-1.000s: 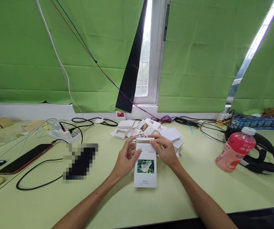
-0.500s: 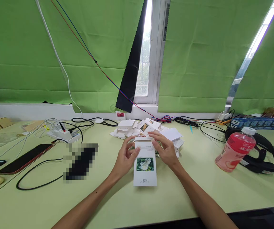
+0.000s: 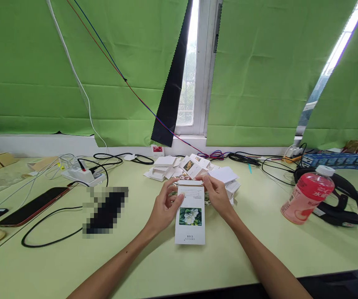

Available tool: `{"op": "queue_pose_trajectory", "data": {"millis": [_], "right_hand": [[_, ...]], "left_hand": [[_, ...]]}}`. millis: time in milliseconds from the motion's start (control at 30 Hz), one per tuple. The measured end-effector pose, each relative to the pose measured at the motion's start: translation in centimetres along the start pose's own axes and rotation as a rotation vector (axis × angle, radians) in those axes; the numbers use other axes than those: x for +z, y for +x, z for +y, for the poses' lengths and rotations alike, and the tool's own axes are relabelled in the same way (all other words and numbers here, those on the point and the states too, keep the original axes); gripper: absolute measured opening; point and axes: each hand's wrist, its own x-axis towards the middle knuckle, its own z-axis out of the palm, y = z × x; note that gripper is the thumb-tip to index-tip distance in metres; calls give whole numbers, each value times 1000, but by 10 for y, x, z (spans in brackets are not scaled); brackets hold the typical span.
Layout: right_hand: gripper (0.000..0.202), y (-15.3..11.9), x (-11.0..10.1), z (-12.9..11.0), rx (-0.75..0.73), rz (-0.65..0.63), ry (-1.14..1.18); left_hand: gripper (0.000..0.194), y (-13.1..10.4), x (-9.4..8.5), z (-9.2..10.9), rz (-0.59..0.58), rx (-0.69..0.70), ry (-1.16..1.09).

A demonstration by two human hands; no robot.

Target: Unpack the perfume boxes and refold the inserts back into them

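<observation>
A white cardboard box [image 3: 190,234] printed with a white flower picture lies lengthwise before me, its lettering upside down. My left hand [image 3: 164,207] grips its left side near the far end, thumb on top and fingers underneath. At the far right corner, my right hand [image 3: 219,198] is closed with fingertips pinched at the box's end flap [image 3: 187,182]. Just beyond my hands spreads a pile of white cartons [image 3: 227,175], some bearing small pictures. Shiny wrapped items show partly behind the box; my hands and the box hide most of them.
To the right stand a pink drink bottle [image 3: 306,197] and black headphones [image 3: 353,203]. A phone [image 3: 35,205], a power strip [image 3: 85,174] and a looped black cable [image 3: 38,246] lie left. More cables [image 3: 244,159] run along the window wall.
My right hand's fingers have drawn in from a spread pose to a pinch at the box's far right corner. The box has shifted very slightly; my left hand keeps its hold.
</observation>
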Motion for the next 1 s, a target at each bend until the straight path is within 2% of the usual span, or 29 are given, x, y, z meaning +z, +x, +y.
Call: {"op": "queue_pose_trajectory", "data": {"millis": [400, 1000], "right_hand": [[42, 0, -2, 4, -19, -75, 13], [37, -1, -2, 3, -32, -64, -28]], "left_hand": [[48, -1, 0, 3, -4, 24, 29], [45, -2, -1, 1, -3, 20, 42]]}}
